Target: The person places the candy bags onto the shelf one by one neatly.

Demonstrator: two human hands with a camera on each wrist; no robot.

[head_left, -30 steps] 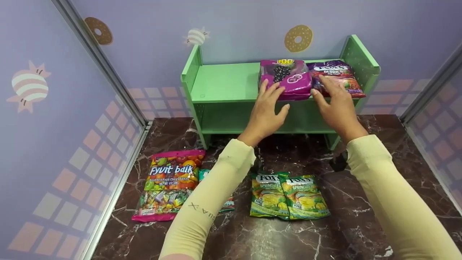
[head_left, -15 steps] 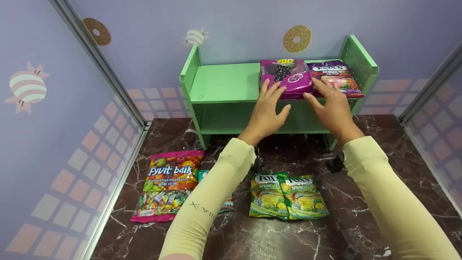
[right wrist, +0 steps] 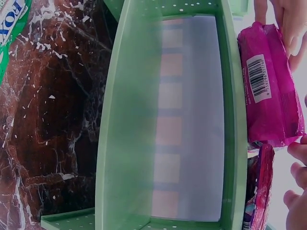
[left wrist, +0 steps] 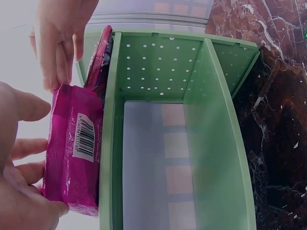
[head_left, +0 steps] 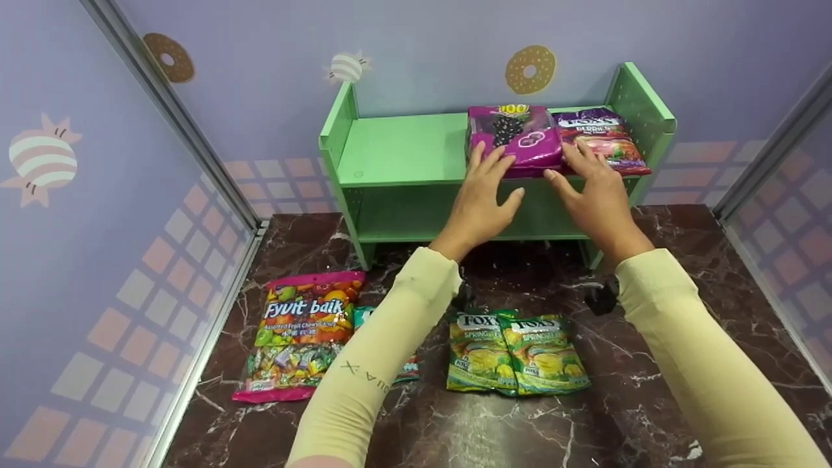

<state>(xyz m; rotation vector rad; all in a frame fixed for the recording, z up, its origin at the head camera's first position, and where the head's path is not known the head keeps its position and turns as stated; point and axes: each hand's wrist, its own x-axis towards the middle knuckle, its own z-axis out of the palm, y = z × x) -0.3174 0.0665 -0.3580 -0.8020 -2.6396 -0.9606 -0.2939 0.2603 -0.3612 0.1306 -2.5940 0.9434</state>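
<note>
A purple candy pack [head_left: 536,153] with a clear window lies on the top board of a green shelf [head_left: 403,153]. My left hand [head_left: 480,201] rests its extended fingers on the pack's front left part, thumb held apart. My right hand [head_left: 599,201] touches the pack's right edge with its fingertips, beside a Fox's Berries bag [head_left: 601,140]. In the left wrist view, the left hand's fingers [left wrist: 29,148] spread along the purple pack [left wrist: 79,148], whose barcode faces the camera. The right wrist view shows the right hand's fingertips [right wrist: 298,175] near one corner of that pack [right wrist: 271,91].
Two Fox's Spring Tea bags [head_left: 517,357] lie on the dark marbled floor [head_left: 520,429]. A Fyvit baik candy bag [head_left: 302,338] lies to the left. The left sleeve partly hides a teal bag [head_left: 408,370]. Purple patterned walls [head_left: 416,39] enclose the space.
My right hand has shifted left and slightly down, from over the Berries bag to the purple pack's right edge. My left hand stays in place on the pack.
</note>
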